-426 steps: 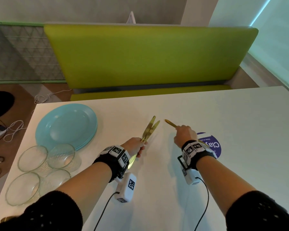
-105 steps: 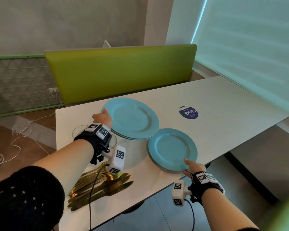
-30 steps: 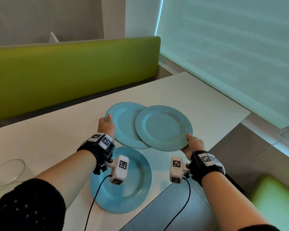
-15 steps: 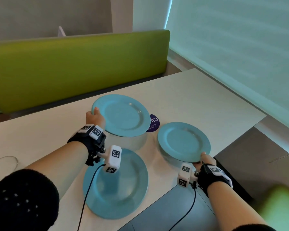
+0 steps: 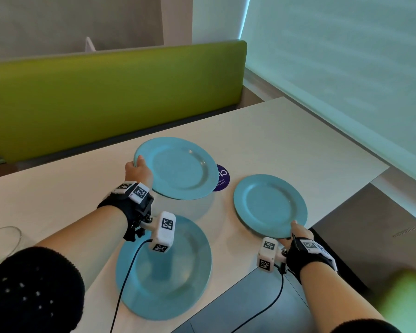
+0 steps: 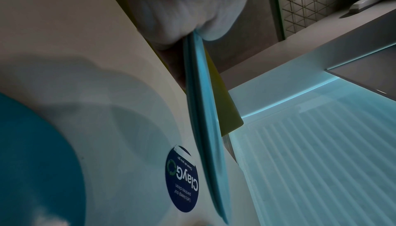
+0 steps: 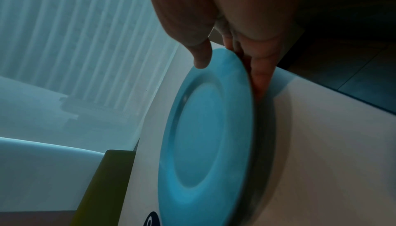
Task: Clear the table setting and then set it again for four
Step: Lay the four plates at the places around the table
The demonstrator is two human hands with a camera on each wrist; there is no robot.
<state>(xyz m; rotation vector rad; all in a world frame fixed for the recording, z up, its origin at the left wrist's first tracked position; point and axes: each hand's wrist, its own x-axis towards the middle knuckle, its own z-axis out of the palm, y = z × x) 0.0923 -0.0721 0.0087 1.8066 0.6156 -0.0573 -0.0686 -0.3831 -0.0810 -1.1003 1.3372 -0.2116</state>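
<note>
My left hand grips the left rim of a light blue plate held level above the table. In the left wrist view its edge looks like two stacked rims, pinched at the top by my fingers. My right hand holds a second blue plate by its near rim, low over the table's right front corner. There my thumb lies on top and my fingers underneath. A third blue plate lies flat at the front edge, under my left wrist.
A round purple sticker sits on the white table between the two held plates. A glass bowl stands at the far left. A green bench back runs behind the table. A blurred green seat is at the lower right.
Over the last second my right hand drew its plate off the left hand's stack, rightward and down toward the front edge. In the last half second both hands barely moved.
</note>
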